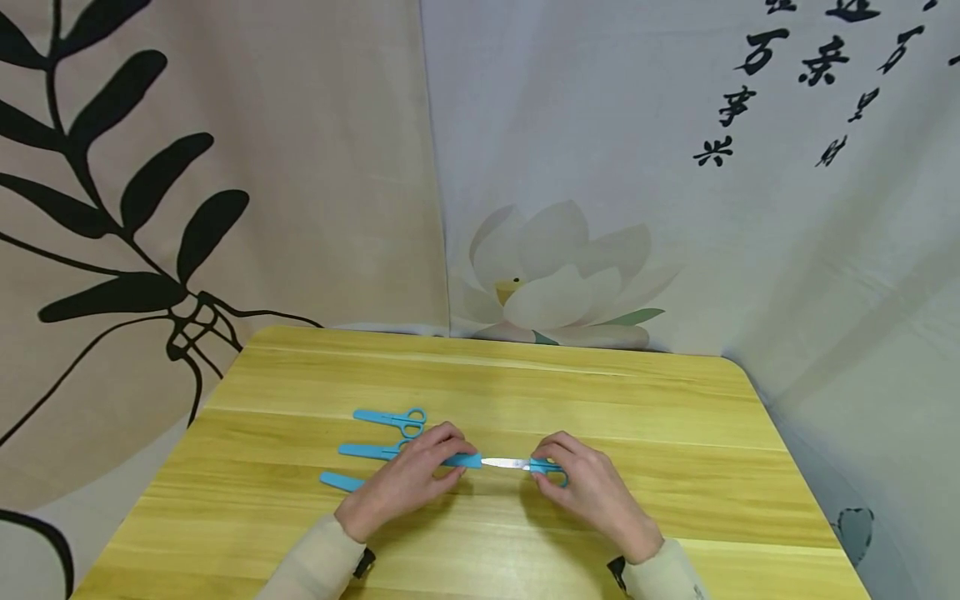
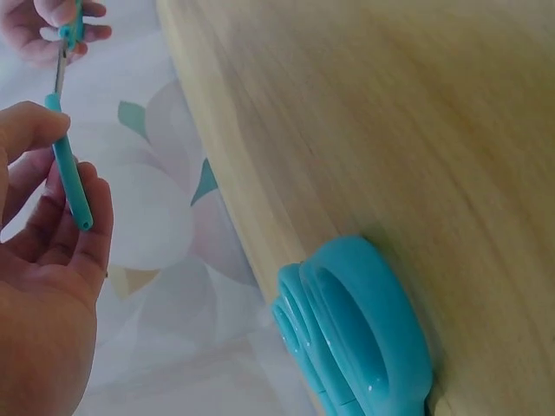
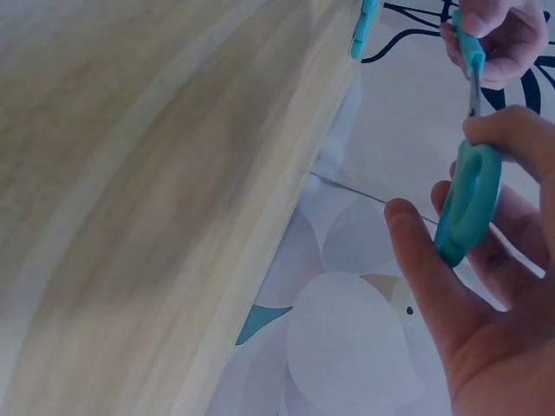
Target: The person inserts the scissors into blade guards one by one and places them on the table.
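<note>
In the head view my left hand [image 1: 412, 473] pinches a blue blade cover [image 1: 467, 460] between thumb and fingers. To its right, my right hand [image 1: 588, 487] holds the blue handles [image 3: 473, 199] of a pair of scissors. Bare metal blades [image 1: 506, 463] show between the two hands, in line with the cover. Whether the tip is still inside the cover's mouth, I cannot tell. The left wrist view shows the cover [image 2: 71, 178] lying along the fingers. Both hands are raised a little above the table.
On the wooden table [image 1: 637, 400], left of my hands, lie several more blue scissors: one at the back [image 1: 382, 418], a middle pair [image 1: 367, 451] and a front blue piece [image 1: 341, 481] partly hidden by my left hand. Printed curtains [image 1: 360, 167] hang behind the table.
</note>
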Demonstrator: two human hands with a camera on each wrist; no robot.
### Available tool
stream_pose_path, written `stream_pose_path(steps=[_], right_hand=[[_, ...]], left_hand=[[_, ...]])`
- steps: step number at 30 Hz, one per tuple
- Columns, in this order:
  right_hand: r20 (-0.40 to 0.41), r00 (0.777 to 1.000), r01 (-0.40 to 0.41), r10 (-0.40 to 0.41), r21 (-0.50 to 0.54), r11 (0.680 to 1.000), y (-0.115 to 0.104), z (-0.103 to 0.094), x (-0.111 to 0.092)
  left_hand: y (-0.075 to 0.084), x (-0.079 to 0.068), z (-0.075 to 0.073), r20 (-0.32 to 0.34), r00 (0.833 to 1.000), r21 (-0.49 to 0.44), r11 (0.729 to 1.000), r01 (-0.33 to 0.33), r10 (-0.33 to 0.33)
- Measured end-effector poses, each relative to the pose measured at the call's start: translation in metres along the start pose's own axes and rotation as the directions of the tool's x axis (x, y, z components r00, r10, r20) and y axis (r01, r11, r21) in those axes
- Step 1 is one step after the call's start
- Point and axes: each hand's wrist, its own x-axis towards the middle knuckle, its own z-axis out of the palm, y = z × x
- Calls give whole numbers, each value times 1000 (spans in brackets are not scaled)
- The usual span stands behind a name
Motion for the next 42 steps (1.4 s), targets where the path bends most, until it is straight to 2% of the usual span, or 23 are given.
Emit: stream_pose_path(steps=[8,18,31,42], right_hand=[[-30,999,27,-29,-51,998,-7,-2,5],[-11,1000,17,-18,-71,997,-11,-4,9],[-34,999,39,-42,-80,996,-11,-1,11],[-29,999,14,-16,-65,998,-12,1,10]], left_hand=[[0,0,1,-19,1000,35,999,-14,15],[1,1,2,-42,999,67,997,-28,30],[5,5,1,-4,1000,108,994,-20,21],[7,9,6,-28,995,150,984,-92,98]])
